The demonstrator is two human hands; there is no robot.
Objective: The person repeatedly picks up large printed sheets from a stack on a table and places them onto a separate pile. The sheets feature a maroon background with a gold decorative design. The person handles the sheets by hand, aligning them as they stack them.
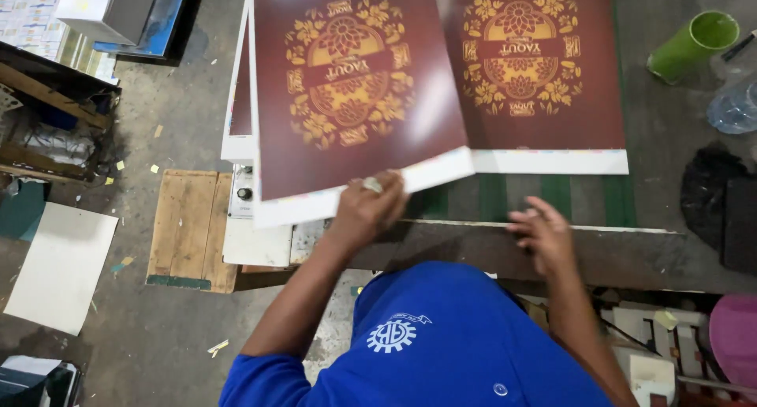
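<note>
Your blue shirt (441, 336) sat lowest; left hand (369, 210) pinched the maroon sheet (355, 84) by one edge, right hand (544, 233) lay open on the bench edge (631, 253), so the sheet could have creased.

The left hand (369, 210), a ring on one finger, grips the near edge of a large maroon printed sheet (355, 84) with a gold floral emblem, lifted and tilted over the table's left end. The right hand (544, 235) rests flat on the near edge of the dark table (631, 253), just below a second maroon sheet (536, 68) that lies flat. A green cup (694, 44) lies on its side near the far right corner, and a wooden board (189, 225) sits on the floor by the left end.
</note>
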